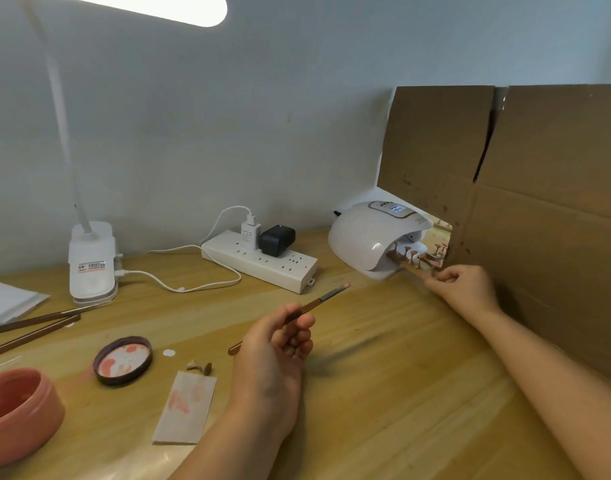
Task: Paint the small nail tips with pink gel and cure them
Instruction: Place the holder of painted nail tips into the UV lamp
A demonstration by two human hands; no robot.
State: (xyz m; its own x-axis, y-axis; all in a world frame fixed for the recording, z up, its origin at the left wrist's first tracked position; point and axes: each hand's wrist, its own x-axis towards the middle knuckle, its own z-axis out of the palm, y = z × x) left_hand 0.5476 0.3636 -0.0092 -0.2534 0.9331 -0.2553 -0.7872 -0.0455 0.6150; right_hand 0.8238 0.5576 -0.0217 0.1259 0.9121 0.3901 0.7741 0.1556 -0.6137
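Pinching a brush [323, 298], left hand [276, 355]; right hand [461, 289] seemingly grips the holder [413, 268] beside cardboard [539, 202].

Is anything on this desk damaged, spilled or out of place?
Yes. The cardboard against the wall is torn down from its top edge. One nail stand lies toppled on the desk, apart from those at the lamp.

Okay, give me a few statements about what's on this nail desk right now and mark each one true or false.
1. The left hand holds a brush. True.
2. The right hand rests flat on the table, away from the curing lamp. False: it pinches the strip of nail tips at the lamp's opening.
3. The lamp's display is lit. True.
4. The pink jar has its lid on. False: the lid lies beside it.
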